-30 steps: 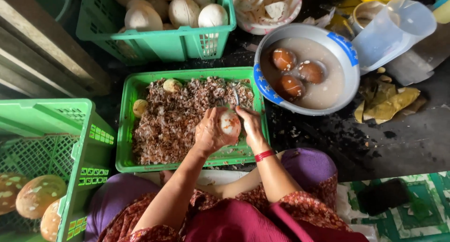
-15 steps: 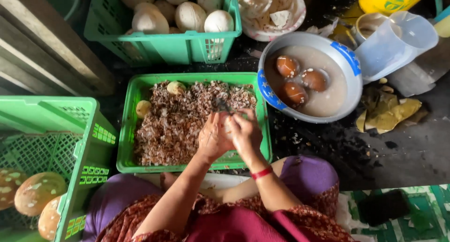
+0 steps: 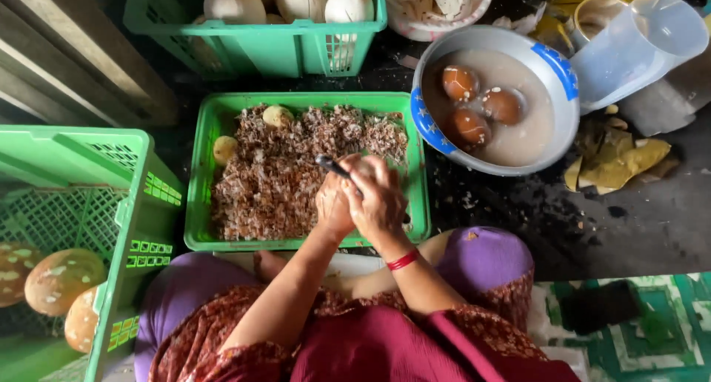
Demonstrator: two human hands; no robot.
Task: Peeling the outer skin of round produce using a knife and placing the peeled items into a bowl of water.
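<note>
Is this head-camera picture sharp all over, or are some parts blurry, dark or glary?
Head view: even, soft daylight with no hard shadows; the hands, left hand and right hand, look slightly smeared, as does the dark tool between them; the shell scraps in the green tray are fairly crisp; the cloudy water in the bowl shows a dull sheen; the floor at right is dim; straight edges bow near the corners.

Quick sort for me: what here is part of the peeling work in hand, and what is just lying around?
In use:
- left hand and right hand, closed together around something pale
- dark tool sticking out between them
- green tray of peelings below
- bowl of brown pieces in water

Lying about:
- clear plastic jug
- yellow scraps
- wooden planks
</note>
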